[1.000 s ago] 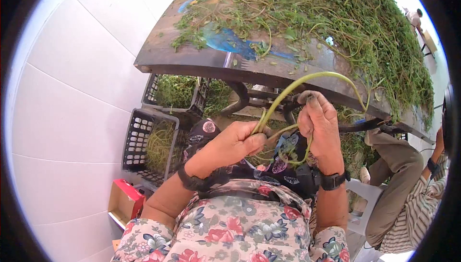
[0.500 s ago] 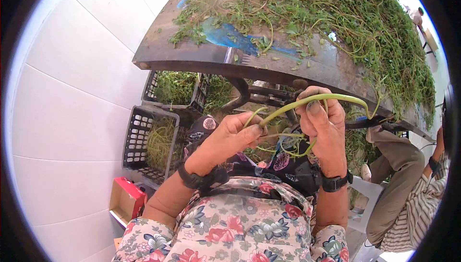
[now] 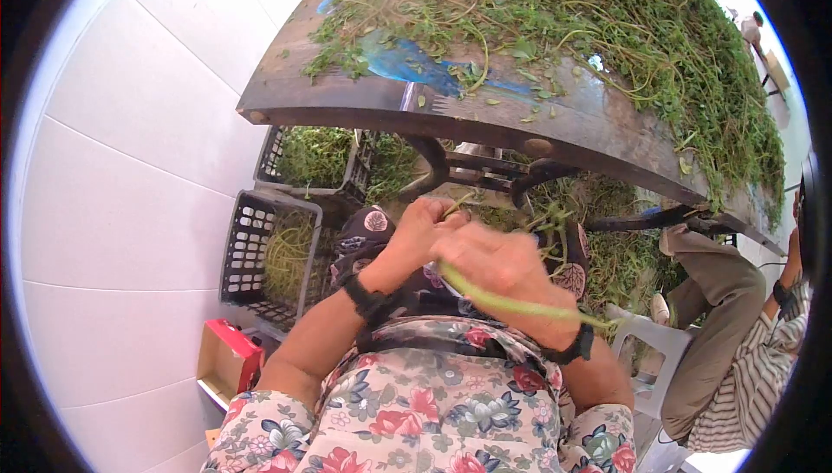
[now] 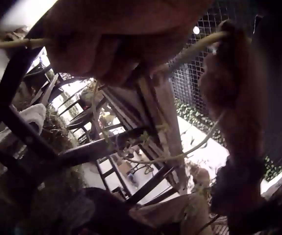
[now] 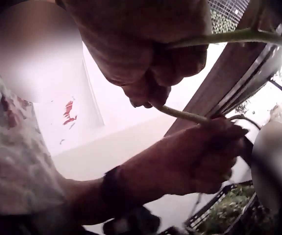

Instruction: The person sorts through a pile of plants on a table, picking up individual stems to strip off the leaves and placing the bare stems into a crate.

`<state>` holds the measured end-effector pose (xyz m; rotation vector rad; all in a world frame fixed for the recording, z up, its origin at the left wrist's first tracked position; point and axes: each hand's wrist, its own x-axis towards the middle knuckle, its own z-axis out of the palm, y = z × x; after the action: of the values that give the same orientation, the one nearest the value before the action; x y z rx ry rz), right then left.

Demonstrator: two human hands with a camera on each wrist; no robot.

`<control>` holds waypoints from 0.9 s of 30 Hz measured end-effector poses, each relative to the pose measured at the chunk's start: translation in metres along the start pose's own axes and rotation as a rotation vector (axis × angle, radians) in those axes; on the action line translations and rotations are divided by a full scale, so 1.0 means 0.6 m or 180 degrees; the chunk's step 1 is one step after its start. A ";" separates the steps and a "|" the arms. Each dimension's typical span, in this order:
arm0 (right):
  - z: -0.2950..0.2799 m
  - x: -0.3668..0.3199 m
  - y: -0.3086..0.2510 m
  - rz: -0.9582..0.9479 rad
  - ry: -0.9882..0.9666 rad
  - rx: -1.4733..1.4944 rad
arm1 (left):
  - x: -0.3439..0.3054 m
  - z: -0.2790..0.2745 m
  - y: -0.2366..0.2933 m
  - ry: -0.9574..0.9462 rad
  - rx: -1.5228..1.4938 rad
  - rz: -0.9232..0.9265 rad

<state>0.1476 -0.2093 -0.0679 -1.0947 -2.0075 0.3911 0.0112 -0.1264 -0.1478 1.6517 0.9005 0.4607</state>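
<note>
Close together over the lap in the head view, the left hand (image 3: 414, 237) and right hand (image 3: 496, 267) both grip a green stem (image 3: 533, 307). The right hand is blurred, and the stem's long end trails from it to the lower right. Between the two hands, a short stretch of stem (image 5: 182, 115) shows in the right wrist view, with curled fingers on both of its ends. A thinner, curving side stem (image 4: 195, 147) with small leaves hangs below the hands in the left wrist view. The fingertips are partly hidden.
A wooden table (image 3: 347, 100) heaped with green vines (image 3: 624, 31) stands ahead. Black crates (image 3: 247, 252) with greenery, a red box (image 3: 232, 360) and a white wall lie left. On the right are a seated person's leg (image 3: 719, 291) and a grey stool (image 3: 654, 343).
The right hand has moved left and down, close beside the left hand. The thick stem, earlier arching up and right, now slants down to the right. The left hand has shifted slightly.
</note>
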 end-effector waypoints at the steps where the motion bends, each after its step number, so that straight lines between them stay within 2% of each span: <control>1: 0.005 0.000 -0.007 -0.0073 -0.0165 0.0107 | 0.009 0.007 -0.011 0.0093 0.0015 -0.0135; 2: 0.009 -0.001 -0.014 -0.0141 -0.0327 0.0217 | 0.015 0.014 -0.018 0.0183 0.0032 -0.0275; 3: 0.008 -0.001 -0.022 0.0027 -0.0338 0.0377 | 0.015 0.018 -0.015 0.0236 -0.0413 -0.0239; 6: -0.013 -0.012 -0.017 0.1017 -0.0022 0.0739 | 0.025 0.019 -0.062 0.0219 -0.0509 0.0079; 8: -0.050 -0.027 -0.013 0.2221 -0.0129 0.1696 | 0.022 0.002 -0.069 0.0411 0.0162 0.0323; 10: -0.074 -0.046 0.002 0.3054 -0.0208 0.2318 | 0.014 -0.016 -0.054 0.0765 0.0523 0.0737; 11: -0.070 -0.054 0.005 0.3098 -0.0218 0.2414 | 0.022 -0.018 -0.070 0.0933 0.0342 0.1079; 13: -0.057 -0.069 0.015 0.3130 -0.0404 0.2506 | -0.004 -0.035 -0.007 0.0525 -0.0268 0.0300; 16: -0.041 -0.068 0.022 0.2973 -0.1282 0.2294 | -0.016 -0.042 0.038 0.0208 -0.0057 0.0366; 18: -0.040 -0.053 0.018 0.2573 -0.1428 0.2162 | -0.016 -0.029 0.047 0.0186 0.0471 0.1448; 22: -0.047 -0.042 0.017 0.2394 -0.1762 0.1927 | -0.039 -0.013 0.081 -0.0204 0.0702 0.1632; 23: -0.050 -0.040 0.017 0.2407 -0.1849 0.1851 | -0.043 -0.014 0.090 -0.0176 0.1044 0.1621; 26: -0.066 -0.041 0.020 0.2349 -0.1487 0.2024 | -0.048 -0.025 0.083 -0.0347 0.1406 0.1778; 27: -0.073 -0.041 0.021 0.2556 -0.1465 0.2140 | -0.050 -0.028 0.081 -0.0449 0.1330 0.1686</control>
<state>0.1962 -0.2262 -0.0599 -1.3794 -1.4777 1.7178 -0.0043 -0.1418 -0.0925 2.2900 0.4608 0.5259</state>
